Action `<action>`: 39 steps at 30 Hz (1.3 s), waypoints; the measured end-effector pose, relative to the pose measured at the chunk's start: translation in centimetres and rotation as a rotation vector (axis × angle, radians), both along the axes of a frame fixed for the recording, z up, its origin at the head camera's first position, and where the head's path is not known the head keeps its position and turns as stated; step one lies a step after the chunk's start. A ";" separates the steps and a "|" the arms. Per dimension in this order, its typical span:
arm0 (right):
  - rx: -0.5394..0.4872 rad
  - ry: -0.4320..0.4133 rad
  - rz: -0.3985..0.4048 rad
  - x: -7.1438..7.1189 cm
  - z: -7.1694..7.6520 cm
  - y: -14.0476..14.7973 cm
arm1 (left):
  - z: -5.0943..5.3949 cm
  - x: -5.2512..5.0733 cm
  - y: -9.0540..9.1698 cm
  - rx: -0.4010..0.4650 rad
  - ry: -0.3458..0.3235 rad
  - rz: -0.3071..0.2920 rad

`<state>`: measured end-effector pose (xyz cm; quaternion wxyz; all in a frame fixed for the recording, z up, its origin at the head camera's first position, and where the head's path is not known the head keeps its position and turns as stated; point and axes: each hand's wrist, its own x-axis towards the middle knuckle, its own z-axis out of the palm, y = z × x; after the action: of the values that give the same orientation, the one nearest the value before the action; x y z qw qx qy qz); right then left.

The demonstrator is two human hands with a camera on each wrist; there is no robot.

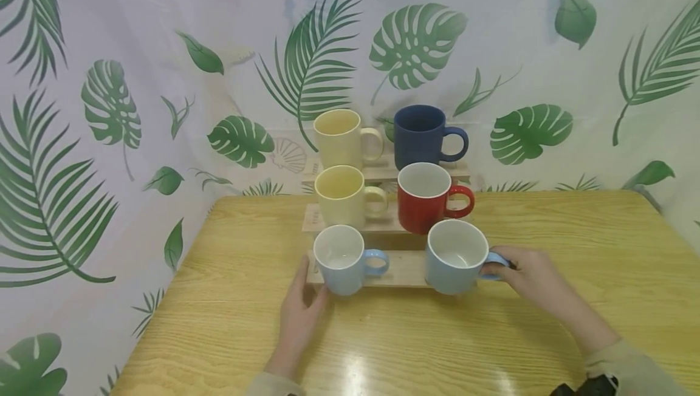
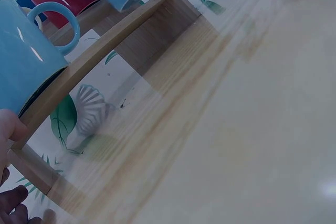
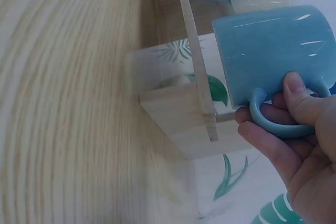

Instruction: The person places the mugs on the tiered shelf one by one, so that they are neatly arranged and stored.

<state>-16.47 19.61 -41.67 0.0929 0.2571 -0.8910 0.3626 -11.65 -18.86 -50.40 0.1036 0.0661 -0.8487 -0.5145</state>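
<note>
A three-step wooden rack [image 1: 401,262] bears mugs in two columns. My right hand [image 1: 527,274] grips the handle of a light blue mug [image 3: 275,51] at the right end of the lowest step. In the right wrist view, a gap shows between this mug's base and the step's board. Another light blue mug [image 1: 340,268] stands at the left end of that step, handle to the right. Beside it my left hand [image 1: 302,308] holds the rack's left end, with the thumb [image 2: 11,124] against the board's front edge; some fingers are cut off in the left wrist view.
On the middle step stand a pale yellow mug [image 1: 341,201] and a red mug [image 1: 422,201]. The top step carries another pale yellow mug [image 1: 339,141] and a dark blue mug [image 1: 418,141]. The wooden table [image 1: 229,335] meets a leaf-patterned cloth [image 1: 229,13] behind.
</note>
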 end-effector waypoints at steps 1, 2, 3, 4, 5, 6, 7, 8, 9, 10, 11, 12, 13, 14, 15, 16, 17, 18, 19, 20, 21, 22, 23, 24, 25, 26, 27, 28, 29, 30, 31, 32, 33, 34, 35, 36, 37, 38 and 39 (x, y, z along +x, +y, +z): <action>0.001 0.004 0.004 -0.1 -0.1 -0.3 | 0.0 0.0 0.0 0.001 0.000 -0.001; 0.004 0.009 0.008 -0.2 -0.2 -0.5 | 0.0 0.0 0.0 0.002 0.000 -0.002; 0.004 0.010 0.016 -0.2 -0.2 -0.8 | 0.0 0.0 0.0 0.003 -0.005 0.001; 0.002 0.010 0.023 -0.3 -0.3 -1.0 | 0.0 0.0 0.0 0.002 -0.006 0.001; -0.002 0.010 0.032 -0.3 -0.4 -1.2 | 0.0 0.0 0.0 -0.001 -0.008 0.000; -0.006 0.010 0.039 -0.3 -0.5 -1.4 | -0.1 0.0 0.0 -0.003 -0.008 0.001; -0.011 0.009 0.045 -0.3 -0.5 -1.5 | -0.1 0.0 0.1 -0.007 -0.010 0.002; -0.016 0.007 0.050 -0.3 -0.6 -1.7 | -0.1 -0.1 0.0 -0.011 -0.009 0.002; -0.021 0.007 0.053 -0.3 -0.6 -1.9 | -0.1 -0.1 0.0 -0.014 -0.008 0.003; -0.025 0.006 0.054 -0.4 -0.7 -2.0 | -0.1 -0.1 0.0 -0.016 -0.005 0.003; -0.027 0.008 0.055 -0.4 -0.8 -2.1 | -0.1 -0.1 0.0 -0.019 -0.004 0.005; -0.026 0.011 0.055 -0.4 -0.8 -2.3 | -0.1 -0.1 0.0 -0.020 0.002 0.006; -0.028 0.013 0.056 -0.4 -0.9 -2.4 | -0.1 -0.1 0.0 -0.022 0.004 0.006; -0.029 0.015 0.056 -0.5 -1.0 -2.5 | -0.1 -0.1 0.0 -0.023 0.008 0.007; -0.031 0.013 0.057 -0.5 -1.0 -2.6 | -0.1 0.0 0.0 -0.024 0.009 0.008; -0.030 0.012 0.057 -0.6 -1.1 -2.7 | -0.1 0.0 0.0 -0.025 0.010 0.008; -0.030 0.012 0.056 -0.6 -1.2 -2.7 | -0.1 0.0 0.0 -0.024 0.011 0.008; -0.031 0.008 0.055 -0.7 -1.3 -2.8 | -0.1 0.0 0.0 -0.025 0.012 0.008; -0.033 0.004 0.054 -0.7 -1.3 -2.9 | -0.1 0.0 0.0 -0.023 0.012 0.006; -0.033 -0.001 0.052 -0.7 -1.4 -3.0 | -0.1 0.0 0.0 -0.021 0.012 0.004; -0.033 -0.010 0.050 -0.7 -1.4 -3.0 | -0.2 0.0 0.0 -0.020 0.014 0.002; -0.033 -0.018 0.049 -0.8 -1.3 -3.1 | -0.2 0.0 0.0 -0.018 0.018 -0.001; -0.032 -0.030 0.047 -0.8 -1.3 -3.1 | -0.2 0.0 0.0 -0.017 0.018 -0.003; -0.030 -0.045 0.044 -0.8 -1.3 -3.1 | -0.2 0.0 0.0 -0.016 0.018 -0.005; -0.025 -0.061 0.039 -0.8 -1.2 -3.2 | -0.2 0.0 0.0 -0.011 0.020 -0.008; -0.020 -0.075 0.035 -0.8 -1.1 -3.2 | -0.2 0.0 0.0 -0.011 0.016 -0.007; -0.014 -0.085 0.031 -0.8 -1.0 -3.2 | -0.2 0.0 0.0 -0.009 0.013 -0.006; -0.008 -0.094 0.029 -0.8 -1.0 -3.3 | -0.2 0.0 0.0 -0.003 0.008 -0.006; -0.001 -0.099 0.027 -0.8 -0.9 -3.3 | -0.1 0.0 0.0 0.001 0.002 -0.003; 0.003 -0.099 0.026 -0.9 -0.9 -3.3 | -0.1 0.0 0.0 0.003 -0.002 -0.001; 0.006 -0.099 0.027 -0.9 -0.8 -3.4 | -0.1 0.0 0.0 0.005 -0.004 0.001; 0.008 -0.099 0.029 -0.9 -0.8 -3.4 | -0.1 0.0 0.0 0.006 -0.007 0.003; 0.010 -0.103 0.030 -0.9 -0.7 -3.4 | -0.2 0.0 0.0 0.005 -0.004 0.005; 0.014 -0.109 0.030 -1.0 -0.7 -3.4 | -0.2 0.0 0.0 0.004 0.001 0.006; 0.017 -0.115 0.029 -1.0 -0.7 -3.4 | -0.2 0.0 0.0 0.000 0.006 0.006; 0.020 -0.121 0.027 -1.0 -0.6 -3.4 | -0.3 0.0 -0.1 -0.002 0.012 0.004; 0.023 -0.130 0.024 -1.0 -0.6 -3.4 | -0.3 0.0 -0.1 -0.004 0.017 0.001; 0.028 -0.134 0.022 -1.0 -0.6 -3.4 | -0.3 0.0 -0.1 -0.004 0.022 -0.001; 0.033 -0.135 0.020 -1.0 -0.6 -3.4 | -0.3 0.0 -0.1 -0.004 0.025 -0.002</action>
<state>-17.50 16.25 -42.23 0.0247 0.2421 -0.8985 0.3654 -11.63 -18.92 -50.75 0.1136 0.0585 -0.8484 -0.5137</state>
